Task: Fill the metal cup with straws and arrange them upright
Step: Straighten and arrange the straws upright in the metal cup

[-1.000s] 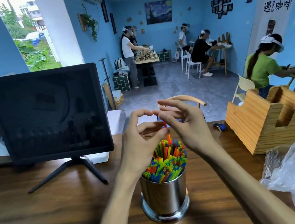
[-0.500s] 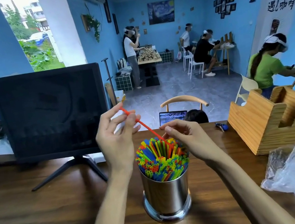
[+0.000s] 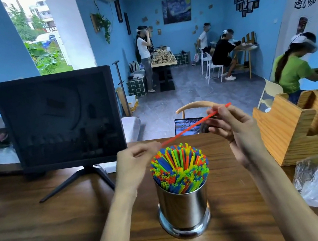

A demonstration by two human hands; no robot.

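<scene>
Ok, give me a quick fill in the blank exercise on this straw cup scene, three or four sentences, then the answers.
1. Both hands hold a single straw whose colour is ____.
2. The coloured straws stand in a cup made of ____.
3. The dark monitor stands on the ____ side of the cup.
4. The right hand holds the straw's ____ end, the left hand the other.

Missing words: red; metal; left; higher
</scene>
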